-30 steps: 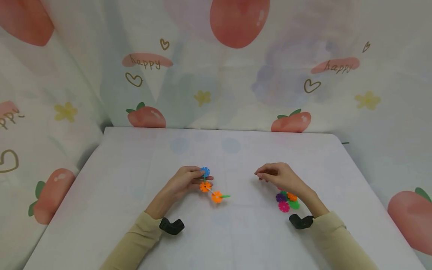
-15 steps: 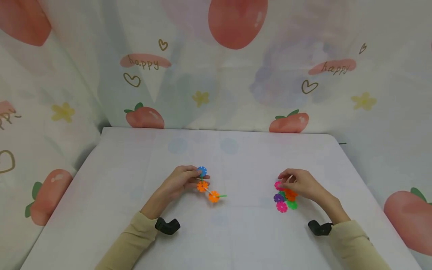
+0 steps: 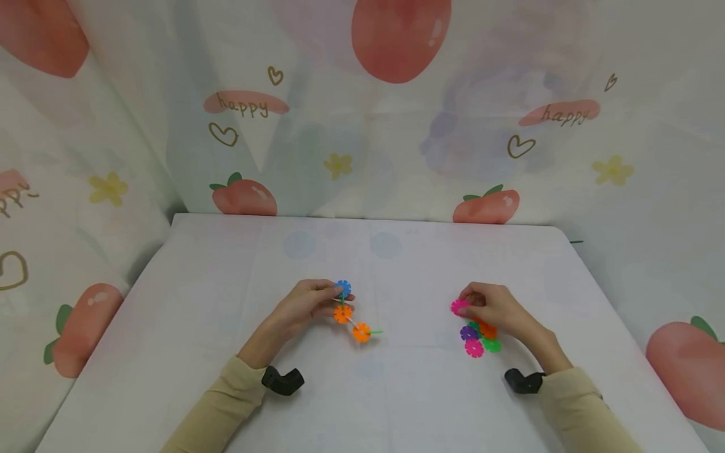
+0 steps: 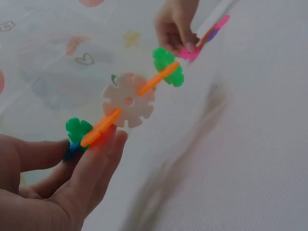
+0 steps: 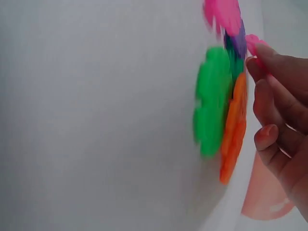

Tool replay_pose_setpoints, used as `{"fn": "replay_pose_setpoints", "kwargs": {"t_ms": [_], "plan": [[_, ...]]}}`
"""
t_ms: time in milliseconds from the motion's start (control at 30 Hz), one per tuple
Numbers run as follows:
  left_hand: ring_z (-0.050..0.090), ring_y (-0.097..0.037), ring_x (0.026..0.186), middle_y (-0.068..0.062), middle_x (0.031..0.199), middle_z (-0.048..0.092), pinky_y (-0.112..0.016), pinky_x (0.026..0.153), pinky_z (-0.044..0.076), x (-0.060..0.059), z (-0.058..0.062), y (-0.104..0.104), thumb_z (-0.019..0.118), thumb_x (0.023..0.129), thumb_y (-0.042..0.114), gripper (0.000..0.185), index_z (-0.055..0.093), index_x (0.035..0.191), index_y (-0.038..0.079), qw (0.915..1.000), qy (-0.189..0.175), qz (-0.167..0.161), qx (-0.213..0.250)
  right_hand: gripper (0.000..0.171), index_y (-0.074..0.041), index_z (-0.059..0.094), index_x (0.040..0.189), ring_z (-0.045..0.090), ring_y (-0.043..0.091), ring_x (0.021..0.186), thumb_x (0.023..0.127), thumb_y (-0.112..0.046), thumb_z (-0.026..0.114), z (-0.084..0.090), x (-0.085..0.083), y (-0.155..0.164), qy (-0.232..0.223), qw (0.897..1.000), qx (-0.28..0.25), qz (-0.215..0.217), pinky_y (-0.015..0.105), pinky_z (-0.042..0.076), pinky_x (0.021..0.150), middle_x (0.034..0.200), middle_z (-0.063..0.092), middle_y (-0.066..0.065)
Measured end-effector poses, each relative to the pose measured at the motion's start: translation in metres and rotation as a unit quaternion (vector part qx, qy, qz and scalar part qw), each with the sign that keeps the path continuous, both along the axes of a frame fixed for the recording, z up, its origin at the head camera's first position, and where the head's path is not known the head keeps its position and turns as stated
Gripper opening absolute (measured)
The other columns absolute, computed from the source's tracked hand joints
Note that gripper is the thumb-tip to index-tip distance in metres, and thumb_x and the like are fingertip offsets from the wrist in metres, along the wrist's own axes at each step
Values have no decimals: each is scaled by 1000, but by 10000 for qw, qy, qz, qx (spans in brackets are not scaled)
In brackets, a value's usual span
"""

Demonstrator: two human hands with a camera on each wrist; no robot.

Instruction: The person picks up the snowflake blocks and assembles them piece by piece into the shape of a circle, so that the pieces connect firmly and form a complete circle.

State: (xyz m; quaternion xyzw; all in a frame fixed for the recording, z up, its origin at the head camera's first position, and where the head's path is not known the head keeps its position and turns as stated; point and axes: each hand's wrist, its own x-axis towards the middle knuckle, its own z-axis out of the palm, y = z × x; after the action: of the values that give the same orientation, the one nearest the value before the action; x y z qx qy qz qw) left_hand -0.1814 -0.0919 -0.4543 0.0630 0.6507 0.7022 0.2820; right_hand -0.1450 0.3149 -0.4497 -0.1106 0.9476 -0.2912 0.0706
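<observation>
My left hand (image 3: pixel 308 305) pinches the blue end of a chain of interlocking snowflake discs. In the left wrist view the chain runs from a blue disc (image 4: pixel 72 150) through green, an orange disc (image 4: pixel 102 127), a white disc (image 4: pixel 128 100), another orange one and a green disc (image 4: pixel 168 67) at the far end. Between thumb and fingers, my right hand (image 3: pixel 497 307) pinches a pink snowflake disc (image 3: pixel 459 307). Just below that hand lies a small pile of loose discs: a purple disc (image 3: pixel 469 333), a second pink disc (image 3: pixel 474 348), green ones (image 5: pixel 211 101) and orange ones (image 5: pixel 233 130), partly overlapping.
Both hands work over a white-covered table (image 3: pixel 374 396). A printed curtain (image 3: pixel 385 138) stands along its back edge and at both sides. A black wrist device (image 3: pixel 283 381) sits at the left cuff, another (image 3: pixel 523 381) at the right.
My right hand moved right and down to the pile, took hold of a pink disc, and has now shifted it slightly left. The left hand and its chain stay almost still.
</observation>
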Motion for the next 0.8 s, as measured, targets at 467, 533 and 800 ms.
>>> {"fn": "replay_pose_setpoints", "kwargs": {"t_ms": [467, 533, 800], "plan": [[76, -16, 97, -16, 116, 75, -24, 81, 61, 1, -3, -2, 60, 104, 14, 32, 65, 126, -9, 10000, -2, 67, -66, 16, -12, 74, 109, 73, 17, 90, 94, -13, 76, 6, -28, -59, 290, 9943, -976, 324, 30, 62, 84, 94, 76, 0], [76, -17, 98, -16, 116, 75, -25, 80, 61, 1, -3, -1, 60, 104, 14, 32, 66, 126, -8, 10000, -6, 46, -34, 16, -12, 75, 109, 74, 16, 89, 93, -12, 76, 6, -32, -69, 349, 9931, -1055, 381, 32, 62, 85, 95, 76, 1], [73, -15, 99, -13, 113, 76, -23, 82, 60, 2, -7, 3, 60, 104, 17, 31, 68, 125, -5, 9997, -79, -1, -210, 15, -14, 77, 106, 75, 15, 89, 92, -10, 77, 8, -43, -103, 508, 9838, -1584, 673, 30, 62, 85, 97, 78, 0]]}}
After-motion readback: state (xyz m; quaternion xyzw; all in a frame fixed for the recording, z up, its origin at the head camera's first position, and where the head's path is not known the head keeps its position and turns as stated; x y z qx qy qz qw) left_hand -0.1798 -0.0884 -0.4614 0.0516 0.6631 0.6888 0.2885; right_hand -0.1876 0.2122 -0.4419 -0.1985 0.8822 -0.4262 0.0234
